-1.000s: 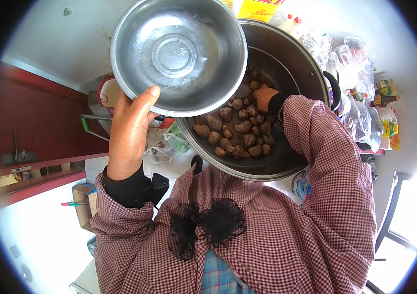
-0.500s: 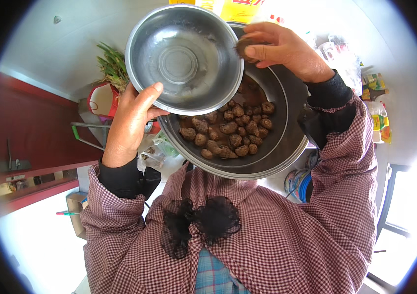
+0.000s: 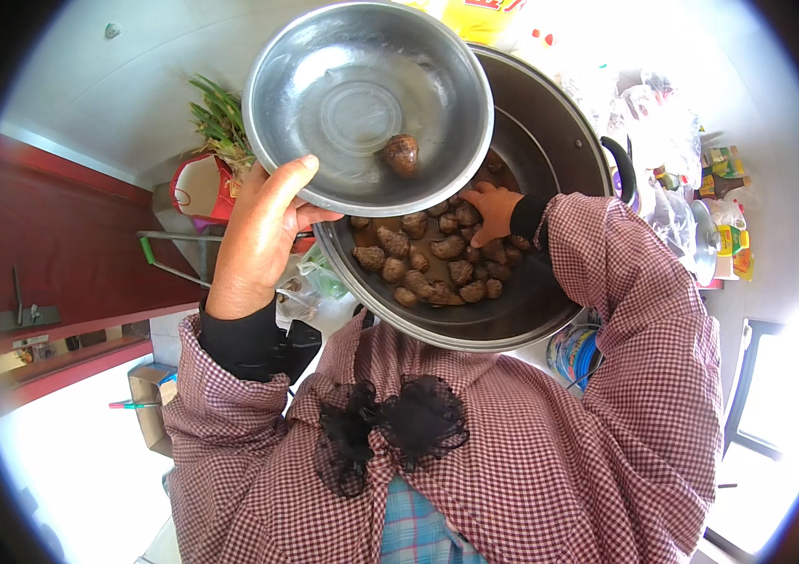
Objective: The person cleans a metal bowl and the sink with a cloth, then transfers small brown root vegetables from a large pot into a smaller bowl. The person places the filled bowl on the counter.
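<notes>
My left hand [image 3: 263,226] is closed on the near rim of a shiny metal bowl [image 3: 324,85], thumb over the edge and fingers beneath. One brown taro [image 3: 401,155] lies inside that bowl. The bowl is held over the far left part of a large dark pot [image 3: 550,122], hiding some of it. Several small, rough taros [image 3: 448,247] sit in brownish water at the pot's bottom. Reaching down into the pot, my right hand [image 3: 495,212] touches the taros near the bowl's right side. Its visible fingers are spread; the other fingertips are hidden.
A black side handle [image 3: 619,169] sticks out from the pot's right. Green leafy stalks [image 3: 221,127] stand in a red bag [image 3: 199,188] at the left, near a red cabinet [image 3: 61,235]. Plastic bags [image 3: 667,221] and bottles crowd the right. A yellow package [image 3: 479,19] is behind the pot.
My right hand has let a taro go into the metal bowl and moved down into the pot among the others. The bowl, still in my left hand, has shifted slightly right.
</notes>
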